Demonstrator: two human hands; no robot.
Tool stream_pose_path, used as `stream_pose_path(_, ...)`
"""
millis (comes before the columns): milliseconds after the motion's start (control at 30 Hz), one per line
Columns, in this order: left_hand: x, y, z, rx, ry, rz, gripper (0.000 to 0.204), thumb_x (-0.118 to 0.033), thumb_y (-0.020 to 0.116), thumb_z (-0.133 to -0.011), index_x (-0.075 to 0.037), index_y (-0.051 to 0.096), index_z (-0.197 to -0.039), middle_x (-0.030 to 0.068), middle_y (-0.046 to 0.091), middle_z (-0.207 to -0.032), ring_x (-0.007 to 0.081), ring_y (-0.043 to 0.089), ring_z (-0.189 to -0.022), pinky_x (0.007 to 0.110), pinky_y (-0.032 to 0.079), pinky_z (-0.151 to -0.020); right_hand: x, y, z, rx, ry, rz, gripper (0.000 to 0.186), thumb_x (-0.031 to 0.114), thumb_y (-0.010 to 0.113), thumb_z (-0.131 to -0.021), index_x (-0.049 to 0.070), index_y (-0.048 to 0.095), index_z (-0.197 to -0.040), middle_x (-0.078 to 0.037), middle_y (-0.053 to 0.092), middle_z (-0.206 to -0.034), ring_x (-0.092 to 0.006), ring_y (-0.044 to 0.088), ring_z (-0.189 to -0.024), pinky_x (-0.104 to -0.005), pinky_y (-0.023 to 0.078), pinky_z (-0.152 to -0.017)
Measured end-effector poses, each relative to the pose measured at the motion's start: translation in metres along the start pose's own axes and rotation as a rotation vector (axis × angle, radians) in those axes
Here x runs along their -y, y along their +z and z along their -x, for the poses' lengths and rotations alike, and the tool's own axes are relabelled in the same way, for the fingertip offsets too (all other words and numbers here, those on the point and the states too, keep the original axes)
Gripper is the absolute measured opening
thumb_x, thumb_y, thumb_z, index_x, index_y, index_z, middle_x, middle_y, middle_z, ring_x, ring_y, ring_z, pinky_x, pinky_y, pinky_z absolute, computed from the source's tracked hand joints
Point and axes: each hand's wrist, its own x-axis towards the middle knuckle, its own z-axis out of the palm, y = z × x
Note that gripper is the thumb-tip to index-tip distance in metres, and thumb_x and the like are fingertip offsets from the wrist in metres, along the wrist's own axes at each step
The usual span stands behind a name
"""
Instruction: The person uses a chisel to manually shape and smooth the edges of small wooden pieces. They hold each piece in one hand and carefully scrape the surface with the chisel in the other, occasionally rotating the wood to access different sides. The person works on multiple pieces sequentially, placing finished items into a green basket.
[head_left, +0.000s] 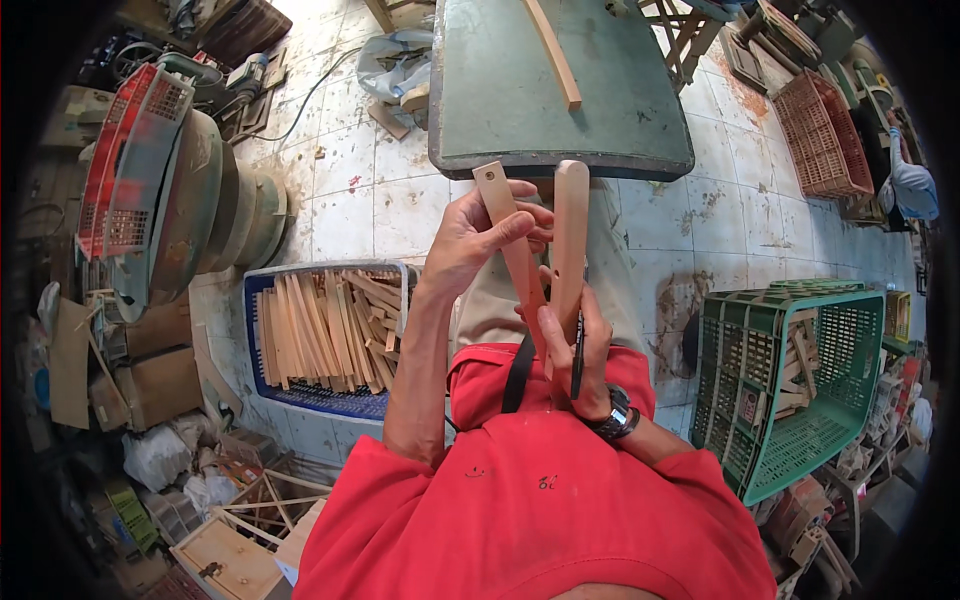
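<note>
My left hand (462,242) is closed round a flat wooden slat (498,205) with a small round hole near its upper end. A second wooden slat (571,210), thicker and rounded at the top, stands beside it in my right hand (590,335). The two slats slant toward each other and come together near my right thumb, which lies over the lower part of the holed one. A slim black pen-like tool (579,350) also sticks out along my right fingers. Both pieces are held in front of my red shirt, over my lap.
Ahead stands a green-topped table (480,100) with a wooden strip (555,60) on it. A blue crate (258,378) full of slats sits at left, a green crate (735,440) with wood pieces at right. A red basket (815,130) lies farther right; a round machine (205,190) stands far left.
</note>
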Motion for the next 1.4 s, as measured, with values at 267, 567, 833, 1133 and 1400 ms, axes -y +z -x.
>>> stream_pose_path(267,0.015,0.007,0.006,-0.028,-0.064,-0.026,0.053,-0.017,0.069,-0.092,-0.001,0.041,-0.134,0.0178,0.067,-0.114,0.0271,0.067,-0.104,0.04,0.056,-0.088,0.002,-0.009,0.001,-0.041,0.024,0.056,0.042,0.012,0.072,-0.086,-0.002,0.055,-0.122,-0.013,0.072,-0.098,-0.0156,0.069,-0.082,-0.0292,0.054,-0.072)
stream_pose_path(567,0.058,0.046,0.07,-0.028,-0.136,-0.276,0.077,-0.004,0.083,-0.074,-0.005,0.04,-0.138,0.0114,0.056,-0.125,0.0177,0.06,-0.108,0.032,0.054,-0.086,0.021,-0.017,-0.05,-0.378,0.049,-0.414,0.028,0.013,0.069,-0.09,0.001,0.055,-0.11,-0.012,0.07,-0.09,-0.0168,0.068,-0.077,-0.0287,0.054,-0.067)
stream_pose_path(833,0.033,0.073,0.06,-0.179,0.869,-0.836,0.041,0.001,0.078,-0.073,-0.001,0.06,-0.11,0.0189,0.066,-0.111,0.0286,0.067,-0.094,0.036,0.057,-0.078,0.04,-0.017,-0.058,-0.488,0.159,-0.913,0.023,0.016,0.06,-0.098,0.001,0.053,-0.113,-0.015,0.068,-0.099,-0.0215,0.069,-0.086,-0.0318,0.057,-0.071)
stream_pose_path(1133,-0.067,0.069,0.022,-0.122,0.935,-0.215,0.068,-0.013,0.059,-0.096,-0.008,0.018,-0.15,0.024,0.062,-0.103,0.0325,0.068,-0.087,0.047,0.057,-0.081,0.034,-0.051,-0.005,-0.146,0.189,-0.21,0.032,0.016,0.059,-0.097,-0.005,0.054,-0.121,-0.016,0.067,-0.105,-0.0192,0.068,-0.09,-0.0331,0.055,-0.083)
stream_pose_path(1400,-0.033,0.026,0.002,0.056,0.328,0.208,0.05,-0.016,0.051,-0.101,-0.012,0.031,-0.147,0.0219,0.058,-0.118,0.0359,0.065,-0.103,0.046,0.061,-0.08,0.034,-0.046,-0.01,0.069,-0.254,0.238,0.048,0.014,0.062,-0.091,-0.003,0.05,-0.134,-0.017,0.068,-0.109,-0.0219,0.067,-0.094,-0.0308,0.051,-0.081)
